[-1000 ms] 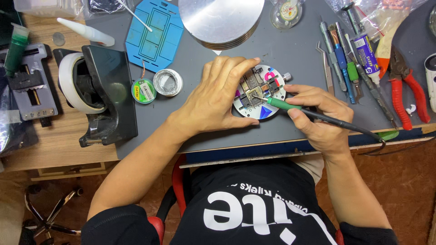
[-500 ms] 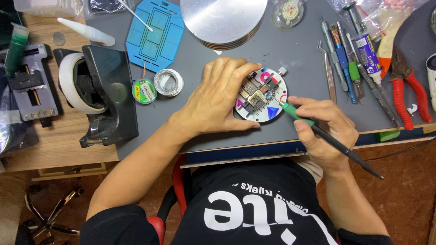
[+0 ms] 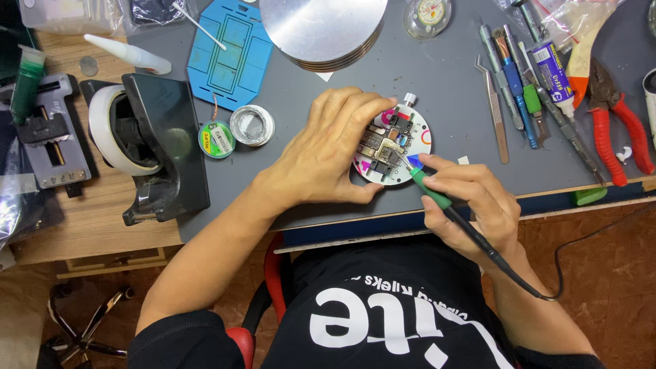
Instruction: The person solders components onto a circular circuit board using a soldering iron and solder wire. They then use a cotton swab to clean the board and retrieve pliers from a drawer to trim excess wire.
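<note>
**Iron tip on the board**

Left hand [image 3: 326, 158] lies spread over the round holder [image 3: 395, 147], steadying it near the bench [image 3: 437, 82] front edge. Right hand [image 3: 470, 198] has its grip pinched on the soldering iron [image 3: 437, 193], tip touching the small circuit board [image 3: 384, 147] clamped on top.

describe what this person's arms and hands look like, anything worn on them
Both hands, left hand and right hand, are bare: no gloves, rings or watch visible. The forearms are uncovered too. Short black sleeves end near the elbows, part of a black T-shirt with large white lettering across the chest.
</note>
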